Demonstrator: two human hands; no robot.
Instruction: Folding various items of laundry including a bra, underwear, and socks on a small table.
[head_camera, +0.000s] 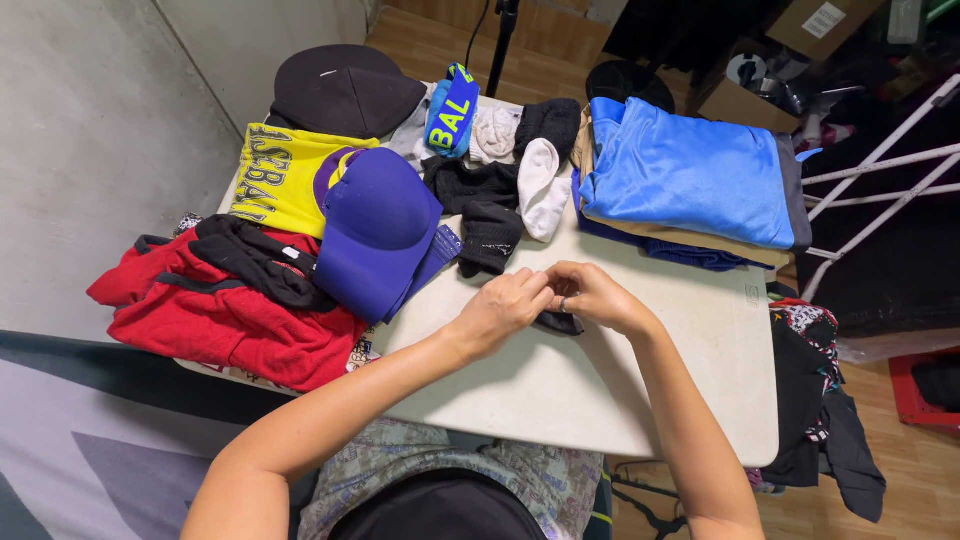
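Fingers (535, 290) of both hands pinch a small black sock (560, 322) at the centre of the bench (700, 380) — a folded blue stack (690, 175) sits upper right, while loose socks (500, 190), caps and a red garment (230, 310) remain unsorted at left.

So the cap (378, 232) sits on the clothes heap (225, 300) along the table's (690, 380) left edge, socks (500, 185) mid-back, folded shirts (690, 180) stacked at the back-right corner, both hands (555, 300) meeting mid-table.
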